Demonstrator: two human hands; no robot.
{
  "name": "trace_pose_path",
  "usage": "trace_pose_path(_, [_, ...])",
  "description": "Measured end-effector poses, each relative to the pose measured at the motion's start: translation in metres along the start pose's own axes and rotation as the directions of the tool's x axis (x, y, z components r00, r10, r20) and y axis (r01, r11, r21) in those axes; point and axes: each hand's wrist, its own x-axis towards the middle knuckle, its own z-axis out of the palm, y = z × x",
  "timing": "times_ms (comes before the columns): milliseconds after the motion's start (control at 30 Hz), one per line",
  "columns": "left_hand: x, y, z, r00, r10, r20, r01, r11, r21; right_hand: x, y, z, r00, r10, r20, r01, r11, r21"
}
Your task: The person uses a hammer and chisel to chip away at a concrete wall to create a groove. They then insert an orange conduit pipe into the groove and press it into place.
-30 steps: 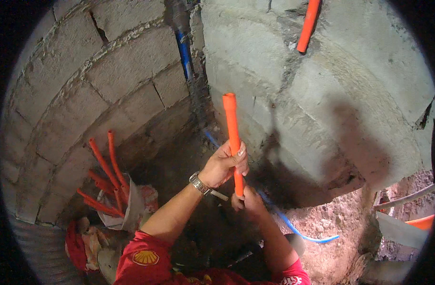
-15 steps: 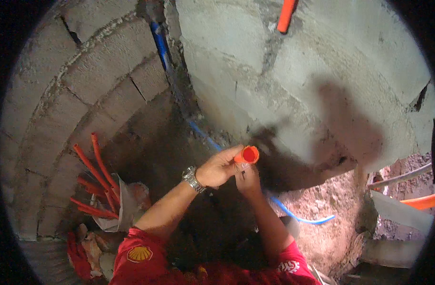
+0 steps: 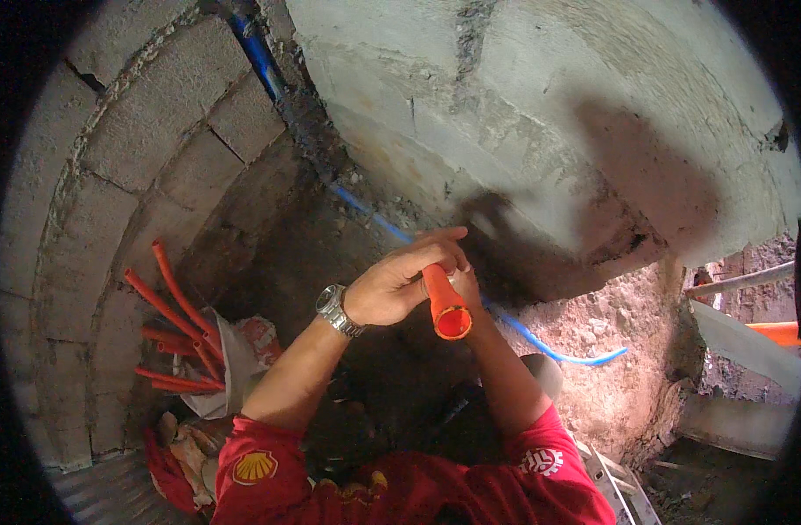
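A short orange pipe [image 3: 441, 302] is held in front of me, its open, rough-rimmed end tilted down toward me. My left hand [image 3: 398, 282], with a metal watch on the wrist, is closed around the pipe's upper part, its index finger stretched to the right. My right hand [image 3: 466, 287] is closed against the pipe's right side, its fingers mostly hidden behind the pipe and the left hand. Behind both hands, a thin blue tube [image 3: 371, 215] runs down from the wall corner and comes out right of my right forearm.
At the left, several orange pipes [image 3: 177, 302] stick out of a white sack [image 3: 239, 363]. Block walls [image 3: 168, 114] meet a grey plastered wall [image 3: 418, 83] ahead. A blue pipe [image 3: 258, 57] stands in the corner groove. Rough soil, boards and another orange pipe [image 3: 775, 333] lie at the right.
The orange pipe has tipped, its open end swinging down toward me so that more of its length shows. My left index finger has stretched out. The view has shifted slightly.
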Motion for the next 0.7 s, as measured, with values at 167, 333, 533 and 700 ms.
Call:
trace_pose_path(167, [0.001,0.016,0.001,0.993,-0.115,0.013,0.114,0.992,0.056,0.005,-0.010,-0.002,0.995,-0.104,-0.007,0.104,0.994,-0.011])
trace_pose_path(333, [-0.001,0.012,0.005,0.995,-0.099,0.028,0.097,0.993,0.062,0.001,-0.018,-0.001,0.968,-0.250,-0.001,0.250,0.965,-0.076])
trace_pose_path(533, [0.002,0.010,0.003,0.986,-0.158,-0.047,0.163,0.978,0.133,0.001,-0.018,-0.006,0.963,-0.265,0.036,0.264,0.918,-0.297])
trace_pose_path(700, [0.008,0.016,0.008,0.984,-0.181,-0.005,0.179,0.971,0.155,0.004,-0.014,-0.011,0.983,-0.184,-0.011,0.183,0.982,-0.040])
